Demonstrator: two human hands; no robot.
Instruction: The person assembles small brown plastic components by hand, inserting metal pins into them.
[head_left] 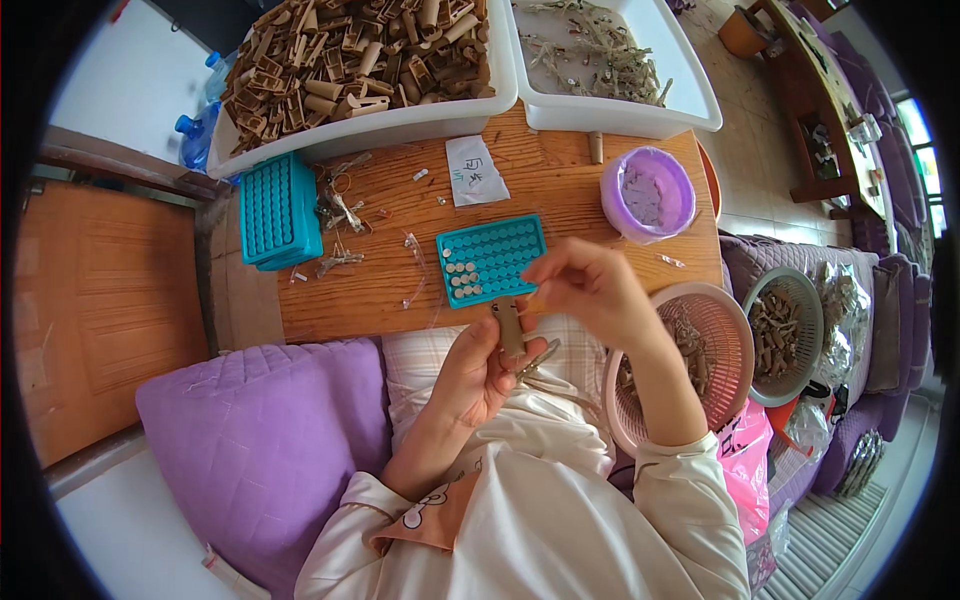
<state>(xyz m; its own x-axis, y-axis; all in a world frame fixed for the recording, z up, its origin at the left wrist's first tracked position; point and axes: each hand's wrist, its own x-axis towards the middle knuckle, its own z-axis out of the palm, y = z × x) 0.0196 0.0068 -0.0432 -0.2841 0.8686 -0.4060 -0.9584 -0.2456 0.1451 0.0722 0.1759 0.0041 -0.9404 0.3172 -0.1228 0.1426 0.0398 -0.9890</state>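
My left hand (468, 378) is closed around a small brown plastic casing (511, 328), held upright over my lap just in front of the table edge. Above and to the right of that casing is my right hand (592, 290), its thumb and forefinger pinched together; whatever sits between them is too small to make out. A teal tray (510, 240) with rows of round pockets lies right beyond both hands. Several silver button cells (462, 268) rest in its left part. Thin wires (540, 362) show just below the left hand's fingers.
White bins of brown casings (370, 60) and wired parts (600, 50) stand at the back. Stacked teal trays (280, 210), loose wires (340, 215), a paper note (475, 170) and a purple tub (648, 195) occupy the table. At right are a pink basket (735, 345) and grey basket (812, 310).
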